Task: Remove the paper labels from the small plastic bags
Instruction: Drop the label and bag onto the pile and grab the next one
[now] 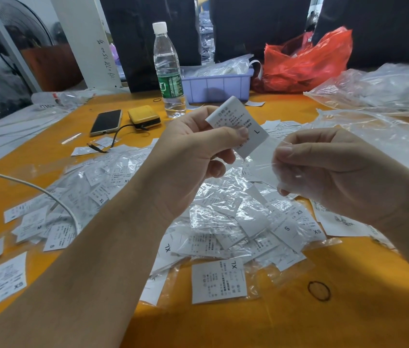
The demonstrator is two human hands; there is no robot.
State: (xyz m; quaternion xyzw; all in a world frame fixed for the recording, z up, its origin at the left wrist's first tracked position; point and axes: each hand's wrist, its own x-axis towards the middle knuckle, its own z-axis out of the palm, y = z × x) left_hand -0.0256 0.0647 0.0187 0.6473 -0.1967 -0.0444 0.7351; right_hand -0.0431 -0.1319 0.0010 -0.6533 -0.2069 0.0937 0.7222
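While both hands are raised over the orange table (223, 330), we note the left hand (193, 156) pinching a white paper label (238, 126) between thumb and forefinger; the other fingers are curled under. The label is printed with small text and a large "L", and it stands tilted, its upper end toward the far side of the table. Its lower end sits at or inside the mouth of a small clear plastic bag (265, 164); we cannot tell how far it is still in the bag. The right hand (329, 169) grips that bag, fingers curled round the thin film, thumb on top. The two hands are close together, and label and bag meet between them.

Below the hands lies a heap of bagged labels (223, 222), spread across the table, with sizes XL, S, XS and M legible. One flat label marked XL (218, 281) lies nearest us.

Further back we record a water bottle (169, 71) standing upright, a lilac plastic bin (217, 84) just beside it, and a red plastic bag (306, 61) to the right of the bin. A phone (106, 122) lies face up next to a yellow power bank (144, 117). A white cable (35, 189) runs over the left part of the heap. Large clear bags (379, 91) lie at the right edge.
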